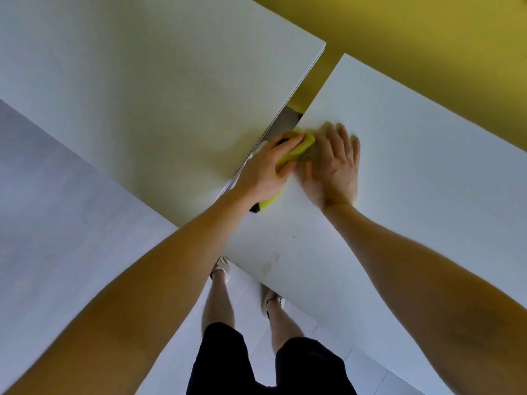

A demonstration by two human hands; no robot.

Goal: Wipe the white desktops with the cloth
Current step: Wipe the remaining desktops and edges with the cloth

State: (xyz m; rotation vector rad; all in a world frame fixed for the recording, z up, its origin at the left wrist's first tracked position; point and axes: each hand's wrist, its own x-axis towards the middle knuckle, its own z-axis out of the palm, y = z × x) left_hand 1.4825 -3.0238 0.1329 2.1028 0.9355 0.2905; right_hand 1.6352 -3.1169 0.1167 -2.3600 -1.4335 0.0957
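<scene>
Two white desktops meet at an angle with a narrow gap between them: one desktop [148, 89] on the left, another desktop [413, 172] on the right. My left hand [265, 169] grips a yellow-green cloth [299, 148] at the left edge of the right desktop, beside the gap. The cloth sticks out past my fingers and again below my palm. My right hand [333, 166] lies flat on the right desktop, fingers spread, just right of the cloth.
A yellow wall [427, 32] stands behind the desks. The gap [288, 118] between the desktops widens toward the wall. A pale floor [57, 209] lies at the left and below. My legs and white shoes [219, 266] stand at the near corner of the right desk.
</scene>
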